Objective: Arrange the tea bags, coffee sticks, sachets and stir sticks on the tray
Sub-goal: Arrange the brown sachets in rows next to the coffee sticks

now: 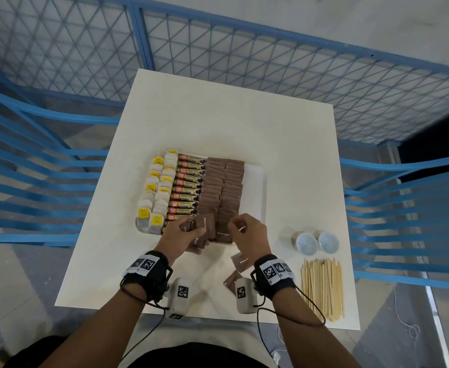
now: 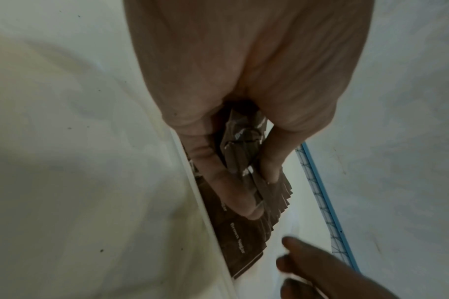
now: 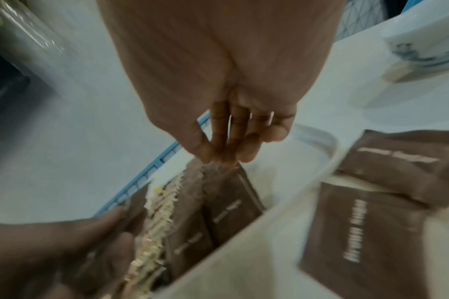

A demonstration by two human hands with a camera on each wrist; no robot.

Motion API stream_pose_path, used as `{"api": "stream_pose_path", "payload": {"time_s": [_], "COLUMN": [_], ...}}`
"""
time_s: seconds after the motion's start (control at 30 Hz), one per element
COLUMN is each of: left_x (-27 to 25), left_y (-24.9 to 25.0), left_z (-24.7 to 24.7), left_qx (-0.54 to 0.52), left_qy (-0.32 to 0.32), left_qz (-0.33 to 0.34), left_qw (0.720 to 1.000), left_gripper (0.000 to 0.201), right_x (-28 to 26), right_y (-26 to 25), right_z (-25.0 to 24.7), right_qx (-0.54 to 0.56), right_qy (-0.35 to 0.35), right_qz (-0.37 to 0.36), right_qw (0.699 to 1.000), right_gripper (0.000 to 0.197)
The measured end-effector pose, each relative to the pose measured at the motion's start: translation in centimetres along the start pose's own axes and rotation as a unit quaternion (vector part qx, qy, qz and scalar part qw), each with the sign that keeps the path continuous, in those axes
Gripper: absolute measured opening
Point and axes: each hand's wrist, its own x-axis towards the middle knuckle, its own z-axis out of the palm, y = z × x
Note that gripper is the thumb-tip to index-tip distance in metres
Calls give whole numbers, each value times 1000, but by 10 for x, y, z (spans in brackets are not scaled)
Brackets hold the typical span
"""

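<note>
From my feed the white square table (image 1: 218, 123) stands on a grey concrete floor (image 1: 377, 19), hemmed on the far and both side edges by blue wire-mesh fencing (image 1: 271, 65). The white tray (image 1: 257, 181) sits near the table's middle, and on it, from left to right, I see 2 columns of tea bags (image 1: 155, 195) with yellow tags, 1 column of coffee sticks (image 1: 188, 187), then 2 columns of overlapping brown sugar sachets (image 1: 223, 189), with a bare strip of tray along the right side. My left hand (image 1: 184, 233) is over the near edge of the tray, fingers curled round a small bunch of brown sachets (image 2: 244, 153). My right hand (image 1: 247, 232) hovers just beside it with fingertips (image 3: 218, 153) drawn together over the near end of the sachet rows; it looks empty to me, though the wrist view is blurred. 2 loose sachets (image 1: 240, 262) lie on the table near my right wrist. Further right stand 2 small white bowls (image 1: 317, 243), touching, and nearer me a flat bundle of wooden stir sticks (image 1: 323, 288) lies on the table, well apart from the tray.
</note>
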Motion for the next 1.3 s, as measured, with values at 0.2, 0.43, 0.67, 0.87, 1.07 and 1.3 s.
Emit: {"api": "stream_pose_path", "payload": {"time_s": [0.2,0.43,0.67,0.87,1.07,1.3], "left_x": [-5,-6,-7,-5,-3,-3], "left_y": [8,16,7,1,-4,-6], "left_z": [5,8,11,13,8,11], "left_qx": [33,91,129,105,78,37], "left_qy": [-28,6,27,97,66,62], "left_qz": [8,20,74,76,40,27], "left_qw": [999,996,989,987,994,997], "left_gripper": [27,23,13,11,11,18], "right_x": [7,9,6,1,7,3], "right_y": [-22,-26,-25,-16,-5,-6], "right_z": [6,6,14,15,11,15], "right_qx": [36,50,69,105,152,98], "right_qy": [-91,-81,-29,-61,-26,-77], "right_qz": [-33,-59,-51,-19,16,16], "right_qw": [995,994,996,992,988,992], "right_gripper": [21,9,9,7,6,9]}}
